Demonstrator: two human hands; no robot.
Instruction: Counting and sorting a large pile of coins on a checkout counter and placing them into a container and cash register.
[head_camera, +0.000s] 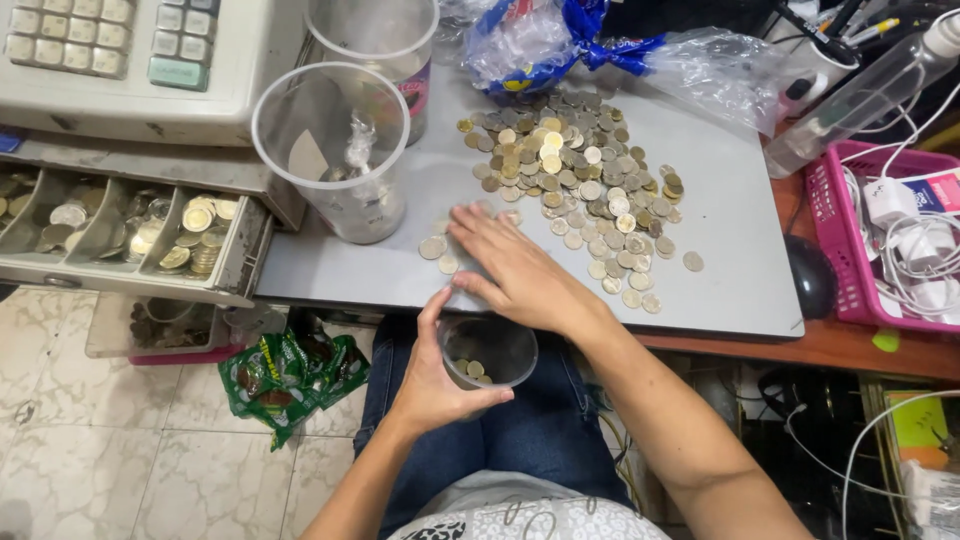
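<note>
- Cash register (140, 60) at the 10 o'clock corner of the view, keys pale, one key green.
- Open coin drawer (130, 235) below it, toward 9 o'clock; compartments held sorted coins, silver and gold in tone.
- Green snack packets (290, 375) on the tiled floor, toward 7 o'clock.
- Tall clear cup (335, 150) upright on the grey board (740, 230), just at 11 o'clock of the hands; crumpled clear wrap inside. Second clear cup (385, 45) behind it, toward 12 o'clock.
- Left hand (435, 385) wrapped round a small clear cup (490, 352), thumb and fingers clamped on its wall; cup held below the board's near edge, above the lap, with a few coins on its bottom.
- Right hand (515, 275) laid flat on the board at its near edge, directly at 12 o'clock of the small cup; fingers extended and slightly spread, tips touching loose coins (440, 252) at the hand's 10 o'clock.
- Coin heap (575, 185) spread over the board at 1 o'clock of the right hand, mixed silver and gold.
- Plastic bags (600, 45), blue and clear, beyond the heap at 12 o'clock.
- Clear bottle (860, 95) lying tilted at 2 o'clock.
- Pink basket (835, 250) with white chargers and cables at 3 o'clock, off the board.
</note>
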